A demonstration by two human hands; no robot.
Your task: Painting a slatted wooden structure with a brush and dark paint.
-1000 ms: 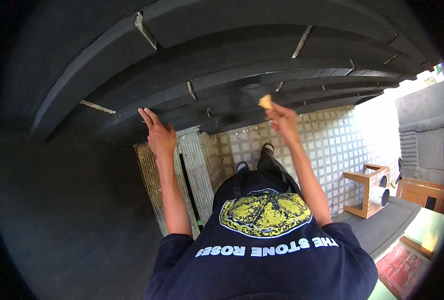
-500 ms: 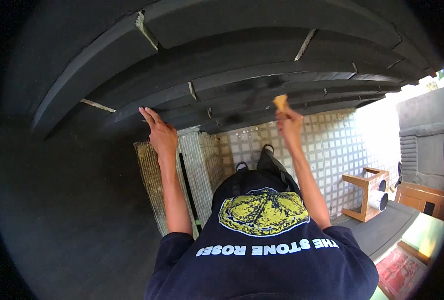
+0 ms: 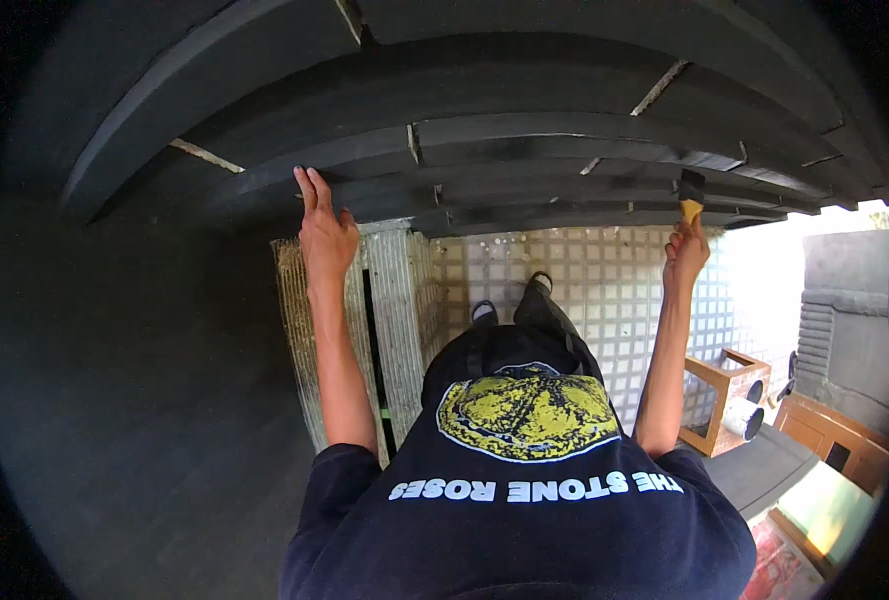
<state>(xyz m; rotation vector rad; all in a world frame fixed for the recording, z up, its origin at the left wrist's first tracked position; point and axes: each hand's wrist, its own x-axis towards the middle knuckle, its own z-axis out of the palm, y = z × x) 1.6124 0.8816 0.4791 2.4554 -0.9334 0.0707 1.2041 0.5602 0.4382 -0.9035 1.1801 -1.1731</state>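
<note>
My left hand (image 3: 328,235) reaches up with its fingers stretched out, its fingertips at the edge of a dark slat (image 3: 355,150). It holds nothing. On the right, my right hand (image 3: 686,252) is closed round the yellow handle of a paintbrush (image 3: 692,208). The dark head of the brush points up against the lower black slats; whether it touches them is hard to tell. These long slats run across the top in stepped rows, with pale, rough short pieces (image 3: 659,88) between them.
Corrugated pale sheets (image 3: 403,300) stand beside my left forearm. A tiled floor (image 3: 605,290) lies below, with my feet on it. To the right are a wooden stool-like frame (image 3: 710,400) with a white-and-black can (image 3: 744,418), and a grey surface (image 3: 765,470). A dark surface (image 3: 145,400) fills the left.
My right hand has moved right along the slats with the paintbrush. My left hand stays near the slat edge at left. The view has shifted slightly.
</note>
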